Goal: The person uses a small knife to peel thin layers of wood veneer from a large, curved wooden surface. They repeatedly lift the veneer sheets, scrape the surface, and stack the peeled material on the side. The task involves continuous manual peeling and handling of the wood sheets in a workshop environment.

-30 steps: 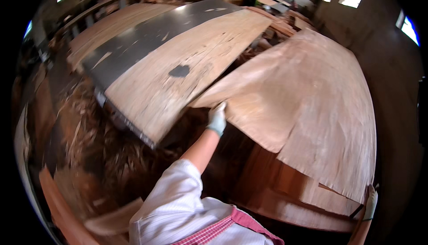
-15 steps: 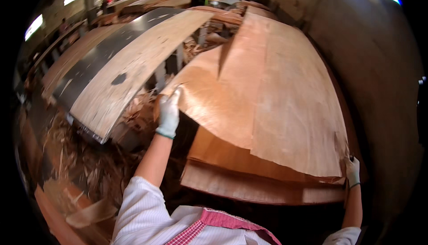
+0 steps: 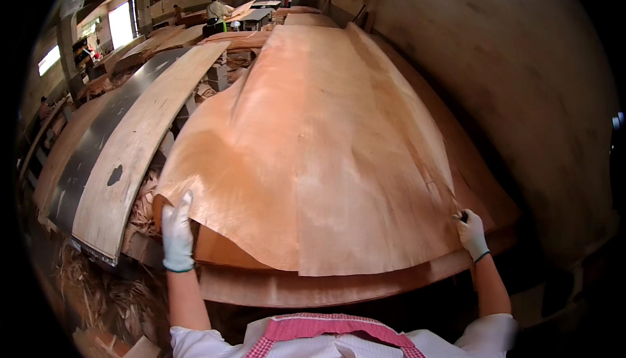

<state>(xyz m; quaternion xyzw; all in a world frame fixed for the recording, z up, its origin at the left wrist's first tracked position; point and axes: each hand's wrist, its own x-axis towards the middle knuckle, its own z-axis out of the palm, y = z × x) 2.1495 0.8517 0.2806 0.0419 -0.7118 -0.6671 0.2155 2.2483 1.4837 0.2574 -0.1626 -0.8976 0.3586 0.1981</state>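
Here both gloved hands, left hand [image 3: 177,231] and right hand [image 3: 471,233], grip the veneer sheet [image 3: 313,156] corners.

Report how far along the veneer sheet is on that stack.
Done: the large veneer sheet lies spread over the stack of sheets. In hand: the left hand grips its near left corner, the right hand its near right edge. Left: its far left side is rippled, not flat, and its near edge sits short of the stack's.

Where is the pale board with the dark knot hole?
In the head view, the pale board lies left of the big veneer sheet, just beyond the gloved left hand.
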